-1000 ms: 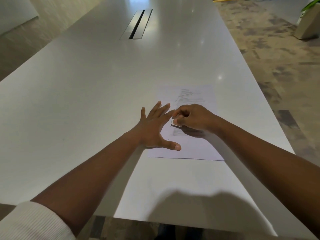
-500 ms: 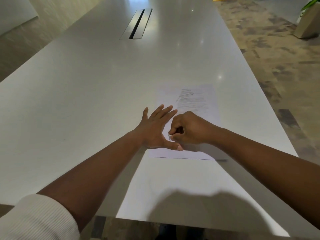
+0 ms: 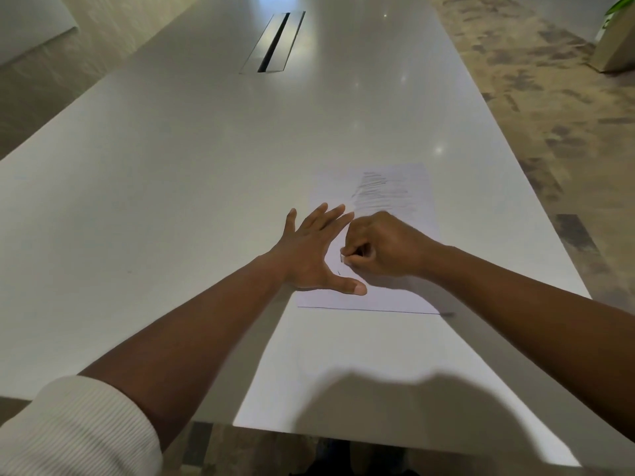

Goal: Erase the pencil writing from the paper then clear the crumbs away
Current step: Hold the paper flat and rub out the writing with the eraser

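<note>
A white sheet of paper (image 3: 395, 297) lies on the long white table (image 3: 192, 187), with grey pencil scribbles (image 3: 381, 190) across its far half. My left hand (image 3: 314, 250) lies flat with spread fingers on the sheet's left edge, thumb stretched along the near part. My right hand (image 3: 381, 249) is curled and pinches a small white eraser (image 3: 342, 258), whose tip touches the paper near the sheet's middle. Most of the eraser is hidden inside the fingers. A tiny dark mark sits on the paper between thumb and eraser.
A metal cable slot (image 3: 273, 42) is set into the table far ahead. The table's right edge runs close beside the paper, with patterned carpet (image 3: 556, 108) beyond. A planter (image 3: 615, 39) stands on the floor at top right. My shadow falls on the near table edge.
My right hand with the eraser has slid toward me down the paper, from the scribbled area to the sheet's middle, uncovering more scribbles. My left hand has stayed pressed on the sheet.
</note>
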Tool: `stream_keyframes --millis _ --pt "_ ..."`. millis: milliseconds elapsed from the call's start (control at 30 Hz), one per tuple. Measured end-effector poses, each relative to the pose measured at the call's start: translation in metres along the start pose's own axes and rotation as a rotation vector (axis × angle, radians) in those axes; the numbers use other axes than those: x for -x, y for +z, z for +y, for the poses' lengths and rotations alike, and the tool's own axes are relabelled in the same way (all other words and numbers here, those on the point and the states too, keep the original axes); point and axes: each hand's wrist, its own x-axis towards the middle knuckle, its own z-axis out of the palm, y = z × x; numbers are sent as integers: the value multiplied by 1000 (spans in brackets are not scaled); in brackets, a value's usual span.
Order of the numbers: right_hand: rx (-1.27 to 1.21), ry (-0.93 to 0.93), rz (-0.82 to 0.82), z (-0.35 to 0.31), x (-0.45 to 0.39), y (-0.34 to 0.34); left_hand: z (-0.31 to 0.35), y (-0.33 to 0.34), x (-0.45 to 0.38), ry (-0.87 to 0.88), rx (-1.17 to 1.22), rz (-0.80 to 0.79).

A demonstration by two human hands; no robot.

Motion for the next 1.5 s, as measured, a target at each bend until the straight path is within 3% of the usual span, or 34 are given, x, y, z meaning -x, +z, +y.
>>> stream_keyframes --millis 133,333,567,800,1033,1267,1500 --pt "-3 46 104 7 -5 -6 1 -1 0 -5 -8 -23" --pt "-34 -7 -33 -2 12 4 3 -2 -2 -24 -28 -39" --pt "-3 80 99 14 -8 -9 4 -5 -2 -38 -8 -72" --pt "-75 3 -25 1 15 3 5 -3 -4 -53 -18 -70" --pt "-27 87 138 17 -8 -10 5 -5 -4 -52 -10 -90" --pt "-98 8 -5 7 11 2 6 -5 -5 -58 -12 -93" --pt "-47 117 163 19 -13 -9 4 -4 -5 -55 -2 -97"
